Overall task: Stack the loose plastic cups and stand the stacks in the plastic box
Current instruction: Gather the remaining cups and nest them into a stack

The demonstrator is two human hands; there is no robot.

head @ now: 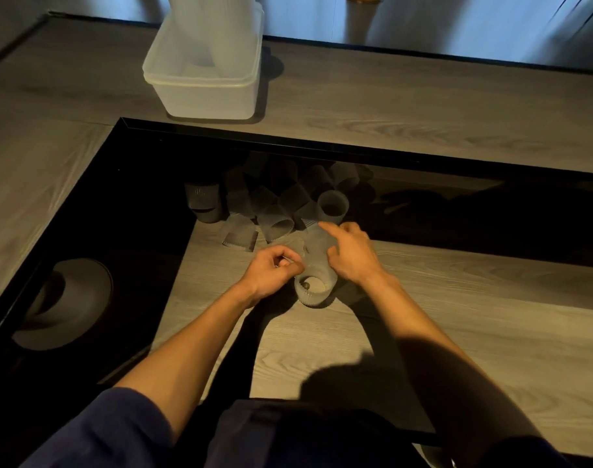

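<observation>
Dim wood-grain desk point(423, 315): both hands point(275, 270) point(350, 253) clamp frosted ribbed plastic cup stack point(317, 265); w/ loose cups point(275, 224) at 12 o'clock, stack could slip, scatter them.

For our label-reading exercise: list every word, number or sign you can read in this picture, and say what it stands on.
None can be read.
The box and cups show no print.
A faint mark on the dark cup is too blurred to read.

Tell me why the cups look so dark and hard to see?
Head view: the loose cups lie in dim light on a dark glossy surface, and the person's shadow falls in front; the plastic box sits brighter under bluish light, and straight edges bend with the wide lens.
</observation>
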